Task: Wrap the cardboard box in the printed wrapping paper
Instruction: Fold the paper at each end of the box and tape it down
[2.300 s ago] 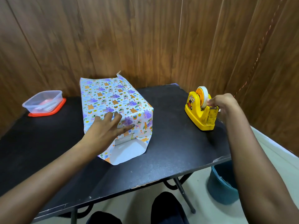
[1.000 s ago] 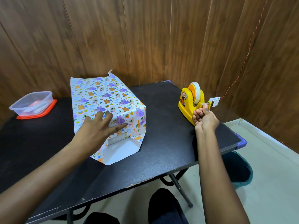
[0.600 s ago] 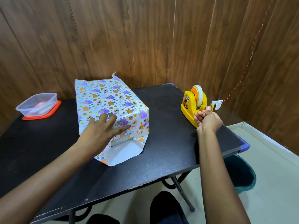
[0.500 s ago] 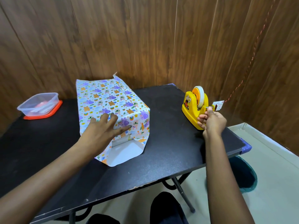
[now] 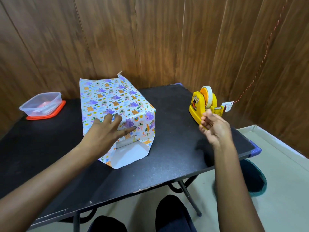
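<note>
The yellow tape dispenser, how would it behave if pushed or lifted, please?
The tape dispenser looks rigid plastic on a broad flat base, so it probably slides on the table rather than tips. Its tape roll sits between side walls, likely staying in.

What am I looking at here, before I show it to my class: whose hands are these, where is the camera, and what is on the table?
There is no machine here. A person works with bare hands, and the only camera sits on their head, looking forward and down, so both arms reach in from the bottom edge.

The left hand presses flat on the printed wrapping paper that covers the box. A strip of the box shows at the near end. Below it, a white flap of the paper, not yet folded up, lies on the black table.

The right hand hovers beside the yellow tape dispenser with its fingers curled. I cannot tell whether it pinches a piece of clear tape.

At the far left, a clear plastic container stands on a red lid.
</note>
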